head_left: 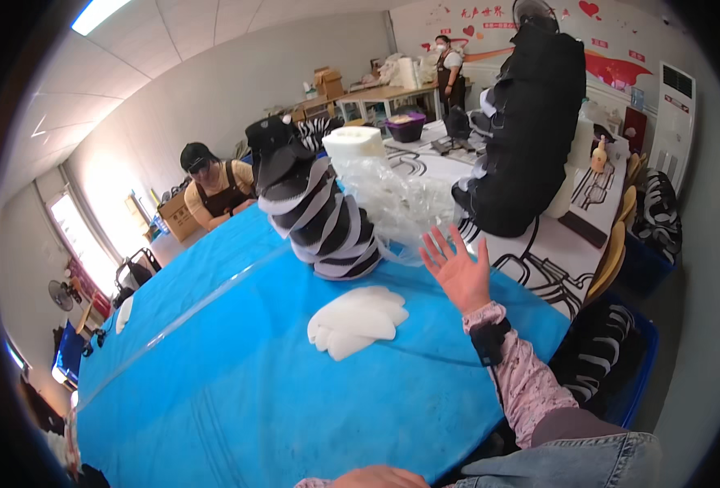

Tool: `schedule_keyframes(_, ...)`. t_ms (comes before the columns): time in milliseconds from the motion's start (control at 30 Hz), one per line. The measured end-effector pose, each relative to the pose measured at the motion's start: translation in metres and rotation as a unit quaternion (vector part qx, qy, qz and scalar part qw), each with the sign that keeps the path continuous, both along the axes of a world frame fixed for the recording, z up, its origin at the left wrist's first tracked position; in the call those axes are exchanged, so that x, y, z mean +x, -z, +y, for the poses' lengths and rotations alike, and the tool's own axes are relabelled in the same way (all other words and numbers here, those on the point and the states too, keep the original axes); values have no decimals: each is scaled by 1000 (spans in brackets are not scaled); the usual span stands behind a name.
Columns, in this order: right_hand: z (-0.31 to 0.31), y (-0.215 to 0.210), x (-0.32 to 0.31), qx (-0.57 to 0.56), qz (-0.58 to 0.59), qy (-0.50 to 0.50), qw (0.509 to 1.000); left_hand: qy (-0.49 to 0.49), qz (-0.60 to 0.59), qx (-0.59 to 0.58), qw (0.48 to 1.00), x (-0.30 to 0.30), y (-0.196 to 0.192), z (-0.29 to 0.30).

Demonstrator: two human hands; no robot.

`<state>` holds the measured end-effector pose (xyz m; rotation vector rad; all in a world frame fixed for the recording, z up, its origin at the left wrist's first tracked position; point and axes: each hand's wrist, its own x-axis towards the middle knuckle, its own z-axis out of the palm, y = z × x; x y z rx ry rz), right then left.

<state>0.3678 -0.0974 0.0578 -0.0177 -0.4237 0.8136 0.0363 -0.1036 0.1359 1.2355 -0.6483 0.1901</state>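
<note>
One blue desk (238, 390) spreads under the right hand (456, 268), which hovers with fingers spread, holding nothing. Beyond its fingertips lies crumpled clear plastic (392, 203); a striped stack (323, 220) leans to its left; white pads (356, 321) lie nearer, lower left.

It was a small sewing workshop. Stacked black-and-white fabric pieces (323, 220) stood on a blue tabletop (238, 390). Aproned workers (213, 191) sat among cardboard boxes (327, 81).

Pale grey walls (213, 89), tiled ceiling with one lit strip light (98, 13). Bright window (79, 236) far left. Red decorations across the back wall (612, 65), tall white air conditioner (676, 114) beside. Yellow chairs (612, 256) along the right.
</note>
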Motion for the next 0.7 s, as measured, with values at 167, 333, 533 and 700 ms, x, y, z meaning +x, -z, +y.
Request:
schedule_keyframes(167, 4, 9, -4, -11, 37, -30, 999, -46, -93, 5, 995, 2, -2, -8)
schedule_keyframes(333, 31, 36, -56, -265, -339, -98, 897, -82, -139, 8, 987, 2, -4, -7)
schedule_keyframes(533, 45, 76, -74, -269, -699, 164, 642, -126, -212, 18, 969, 7, -8, -9)
schedule_keyframes(700, 46, 71, -68, -267, -701, 175, 638, -191, -144, 92, 966, 7, -3, 9)
